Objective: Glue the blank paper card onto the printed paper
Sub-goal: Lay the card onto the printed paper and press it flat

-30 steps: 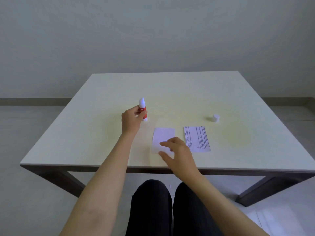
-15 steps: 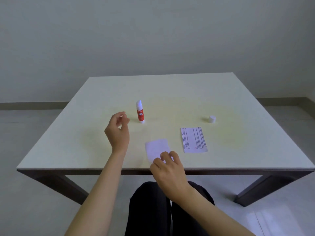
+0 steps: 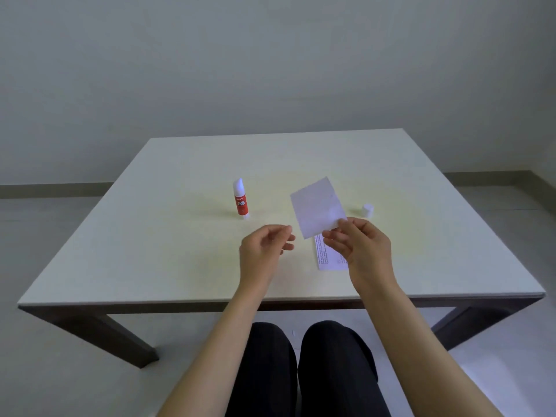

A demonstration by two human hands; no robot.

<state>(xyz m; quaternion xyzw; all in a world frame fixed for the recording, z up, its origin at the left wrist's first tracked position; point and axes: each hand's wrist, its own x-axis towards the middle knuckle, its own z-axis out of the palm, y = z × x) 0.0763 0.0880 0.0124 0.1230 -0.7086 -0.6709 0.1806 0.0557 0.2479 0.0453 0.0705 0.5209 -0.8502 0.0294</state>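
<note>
My right hand pinches the lower right corner of the blank white card and holds it tilted up above the table. The printed paper lies flat under that hand, mostly hidden by the card and my fingers. My left hand hovers just left of the card with fingers loosely curled and holds nothing. A red glue stick with its white tip exposed stands upright farther back on the left. Its small white cap sits on the table to the right of the card.
The pale square table has dark legs, and its near edge runs just in front of my knees. A plain wall stands behind it and a light floor surrounds it.
My left hand let go of the glue stick, which now stands alone, and came toward the middle. My right hand picked the blank card off the table and raised it over the printed paper.
</note>
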